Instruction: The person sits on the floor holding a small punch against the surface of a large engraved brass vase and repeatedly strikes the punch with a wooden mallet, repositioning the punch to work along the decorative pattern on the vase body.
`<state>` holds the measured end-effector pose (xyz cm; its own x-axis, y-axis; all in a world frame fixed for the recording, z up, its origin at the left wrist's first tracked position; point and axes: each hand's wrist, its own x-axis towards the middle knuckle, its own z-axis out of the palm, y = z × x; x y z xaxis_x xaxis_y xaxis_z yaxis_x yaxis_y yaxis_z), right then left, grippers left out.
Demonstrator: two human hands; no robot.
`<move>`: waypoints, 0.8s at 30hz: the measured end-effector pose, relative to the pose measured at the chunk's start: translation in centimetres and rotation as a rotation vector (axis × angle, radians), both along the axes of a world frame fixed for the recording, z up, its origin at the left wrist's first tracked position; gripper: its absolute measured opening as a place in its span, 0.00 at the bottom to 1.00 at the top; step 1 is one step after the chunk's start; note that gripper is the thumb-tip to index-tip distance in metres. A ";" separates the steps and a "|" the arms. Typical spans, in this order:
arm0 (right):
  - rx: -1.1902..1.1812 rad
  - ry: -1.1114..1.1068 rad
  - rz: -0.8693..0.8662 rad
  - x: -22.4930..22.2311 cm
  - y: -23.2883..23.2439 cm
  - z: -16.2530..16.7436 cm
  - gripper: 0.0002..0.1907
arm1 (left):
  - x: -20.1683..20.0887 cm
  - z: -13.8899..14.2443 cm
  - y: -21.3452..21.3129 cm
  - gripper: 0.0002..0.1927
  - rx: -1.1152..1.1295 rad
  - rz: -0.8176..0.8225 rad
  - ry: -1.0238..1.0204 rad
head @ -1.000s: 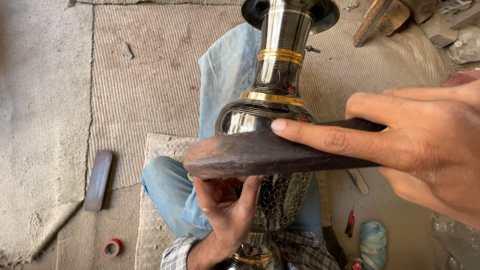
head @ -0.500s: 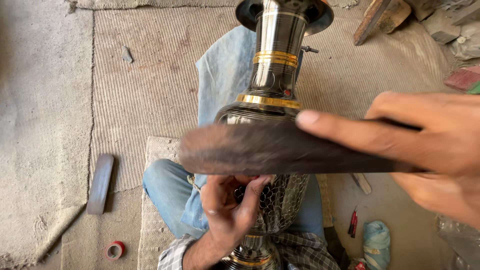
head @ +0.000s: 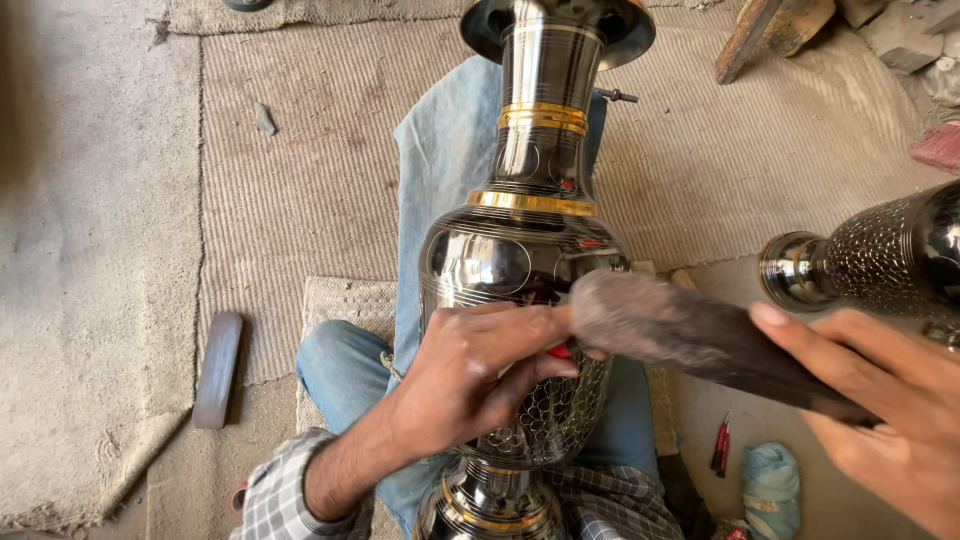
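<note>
Large dark metal vase (head: 530,250) with gold bands lying across the lap, centre, mouth toward the far side. Second patterned vase (head: 880,255) at right. Right hand (head: 890,420) near right, gripping a dark wooden mallet (head: 700,335). Left hand (head: 480,375) resting on the vase, fingers pinching a small tool with a red handle (head: 560,351).

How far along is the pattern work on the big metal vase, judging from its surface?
Done: the lower belly of the vase already shows a net-like cut pattern. In hand: the left hand rests on the belly, holding something small and red against it, while the right hand holds a dark wooden mallet near it. Left: the shoulder above is smooth, apart from faint oval outlines.
</note>
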<state>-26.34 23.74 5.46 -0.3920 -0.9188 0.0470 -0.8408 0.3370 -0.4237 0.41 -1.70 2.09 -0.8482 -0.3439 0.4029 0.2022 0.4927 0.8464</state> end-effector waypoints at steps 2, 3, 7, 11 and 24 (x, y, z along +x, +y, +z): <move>-0.091 0.178 0.158 0.5 0.6 -0.5 0.42 | -0.1 0.3 -0.7 0.24 0.025 -0.115 0.013; -0.113 0.275 0.245 0.9 1.0 -0.7 0.40 | -0.1 0.5 -0.9 0.24 0.042 -0.172 0.015; -0.246 0.175 -0.040 4.9 1.6 -4.9 0.37 | -0.7 0.4 -1.6 0.25 0.088 -0.232 0.011; -0.674 -0.522 -0.347 10.9 2.8 -13.1 0.42 | -0.7 0.4 -1.5 0.18 0.176 -0.036 0.052; -0.478 -0.599 -0.341 12.2 2.6 -18.7 0.21 | -2.2 1.0 0.3 0.27 -0.036 0.097 -0.021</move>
